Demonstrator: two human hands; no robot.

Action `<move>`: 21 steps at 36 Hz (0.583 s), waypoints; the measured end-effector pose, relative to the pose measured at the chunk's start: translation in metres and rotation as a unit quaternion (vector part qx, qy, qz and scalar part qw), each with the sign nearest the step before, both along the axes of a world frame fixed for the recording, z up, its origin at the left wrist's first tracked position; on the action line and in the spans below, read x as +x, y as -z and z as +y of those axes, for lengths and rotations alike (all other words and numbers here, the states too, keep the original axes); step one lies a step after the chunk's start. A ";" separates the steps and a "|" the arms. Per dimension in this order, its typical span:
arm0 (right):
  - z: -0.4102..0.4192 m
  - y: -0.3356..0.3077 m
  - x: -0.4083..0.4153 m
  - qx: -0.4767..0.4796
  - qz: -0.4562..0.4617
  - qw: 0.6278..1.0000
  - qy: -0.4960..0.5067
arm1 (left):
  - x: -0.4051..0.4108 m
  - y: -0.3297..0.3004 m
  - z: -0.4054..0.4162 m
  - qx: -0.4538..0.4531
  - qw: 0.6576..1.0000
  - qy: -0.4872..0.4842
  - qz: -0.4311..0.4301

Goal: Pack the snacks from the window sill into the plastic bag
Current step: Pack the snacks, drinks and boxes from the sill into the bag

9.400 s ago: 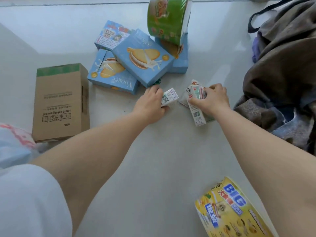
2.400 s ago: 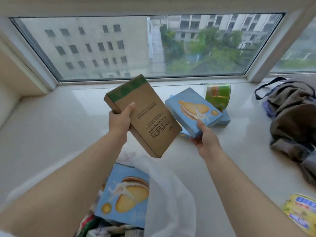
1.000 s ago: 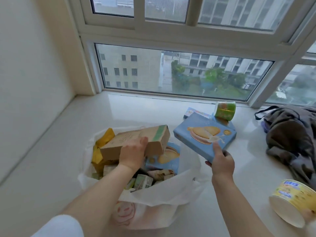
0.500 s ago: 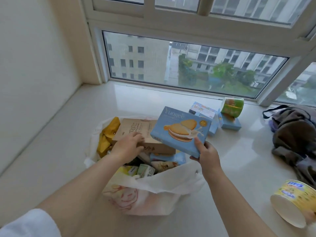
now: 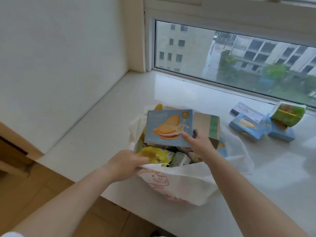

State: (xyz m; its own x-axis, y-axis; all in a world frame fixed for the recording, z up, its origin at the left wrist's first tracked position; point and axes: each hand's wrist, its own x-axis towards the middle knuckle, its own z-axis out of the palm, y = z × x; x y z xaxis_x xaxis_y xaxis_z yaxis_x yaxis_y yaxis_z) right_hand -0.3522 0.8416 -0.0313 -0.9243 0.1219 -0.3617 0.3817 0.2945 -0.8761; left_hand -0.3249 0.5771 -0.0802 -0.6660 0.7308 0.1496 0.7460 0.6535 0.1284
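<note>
Your right hand [image 5: 199,142] holds the stiff, light blue cookie box [image 5: 168,128] by its corner; your left hand [image 5: 125,164] grips the soft plastic bag [image 5: 186,182] rim.

Left hand [image 5: 124,164] fingertips seemingly hidden.

White wall [image 5: 59,48] on the left, large window [image 5: 230,53] at the back showing grey buildings [image 5: 184,48] and green trees [image 5: 273,74] outside, wood-toned floor [image 5: 34,194] at lower left beside a wooden furniture edge [image 5: 12,147]
</note>
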 end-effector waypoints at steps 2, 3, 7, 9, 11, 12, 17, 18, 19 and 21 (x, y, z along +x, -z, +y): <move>0.000 0.001 0.001 0.057 -0.065 0.994 -0.066 | 0.006 0.003 -0.004 0.017 1.000 0.005 0.025; 0.001 0.001 0.002 0.085 -0.103 0.986 -0.097 | 0.008 0.003 -0.004 0.023 0.999 0.006 0.036; -0.001 0.002 0.008 0.334 -0.187 0.888 -0.255 | 0.011 -0.004 0.002 0.038 0.997 0.013 0.072; -0.013 0.004 0.010 0.465 -0.140 0.826 -0.286 | 0.010 -0.008 0.006 0.036 0.996 0.010 0.083; -0.027 0.005 0.008 0.499 -0.070 0.828 -0.246 | 0.008 -0.010 0.005 0.026 0.995 0.002 0.098; -0.033 0.007 0.007 0.490 -0.034 0.840 -0.230 | 0.007 -0.011 0.005 0.024 0.995 -0.001 0.099; -0.046 0.026 0.004 0.510 0.048 0.775 -0.371 | 0.009 -0.016 0.005 0.039 0.996 0.003 0.084; -0.045 0.029 0.004 0.516 0.043 0.764 -0.386 | 0.010 -0.017 0.006 0.042 0.995 0.007 0.085; -0.043 0.031 0.004 0.520 0.041 0.754 -0.400 | 0.012 -0.018 0.006 0.045 0.995 0.011 0.089; -0.040 0.027 -0.001 0.507 0.025 0.751 -0.422 | 0.015 -0.018 0.007 0.049 0.994 0.019 0.095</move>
State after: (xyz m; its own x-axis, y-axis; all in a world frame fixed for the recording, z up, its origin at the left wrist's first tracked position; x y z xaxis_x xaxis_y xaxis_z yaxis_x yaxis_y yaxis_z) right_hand -0.3530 0.8017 -0.0580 -0.8370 -0.3255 -0.4399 -0.3417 0.9388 -0.0445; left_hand -0.3097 0.5837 -0.0620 -0.5910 0.7310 0.3412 0.7871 0.6152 0.0452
